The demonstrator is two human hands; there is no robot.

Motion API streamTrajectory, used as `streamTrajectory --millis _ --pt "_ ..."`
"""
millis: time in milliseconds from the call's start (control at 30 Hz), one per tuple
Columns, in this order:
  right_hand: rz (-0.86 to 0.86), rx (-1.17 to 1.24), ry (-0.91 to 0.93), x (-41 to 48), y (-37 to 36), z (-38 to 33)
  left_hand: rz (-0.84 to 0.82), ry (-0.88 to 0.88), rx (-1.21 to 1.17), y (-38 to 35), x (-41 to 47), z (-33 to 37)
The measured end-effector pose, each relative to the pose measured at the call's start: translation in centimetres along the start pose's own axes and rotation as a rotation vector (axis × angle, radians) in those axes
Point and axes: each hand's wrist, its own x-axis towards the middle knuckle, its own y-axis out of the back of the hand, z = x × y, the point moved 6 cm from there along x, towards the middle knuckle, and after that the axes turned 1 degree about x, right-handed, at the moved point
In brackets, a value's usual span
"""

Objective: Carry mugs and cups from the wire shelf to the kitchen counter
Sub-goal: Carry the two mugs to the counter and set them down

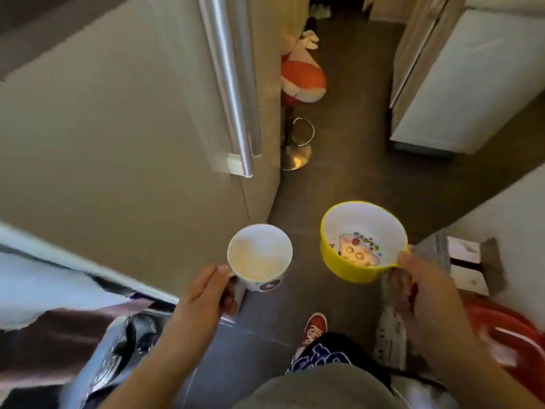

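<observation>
A white mug with a dark printed pattern near its base is held upright by its handle in my left hand, low in the middle of the head view. To its right, my right hand grips the near rim of a yellow cup that is white inside with a cartoon print on the bottom. Both look empty and are carried above a dark floor. Neither the wire shelf nor the kitchen counter is in view.
A tall beige fridge with a long metal handle fills the left. A bar stool with an orange plush toy stands ahead. White cabinets line the right, with a red basin low right. Dark floor runs between.
</observation>
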Motion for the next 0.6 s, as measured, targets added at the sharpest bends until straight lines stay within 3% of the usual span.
streamTrajectory --millis 200,600 --pt "0.213 0.050 -0.141 6.7 8.1 0.5 -0.150 -0.002 0.153 -9.7 9.9 2.5" --pt "0.298 0.042 -0.138 24.2 10.5 -4.7 -0.092 -0.024 0.332 -17.3 22.1 5.7"
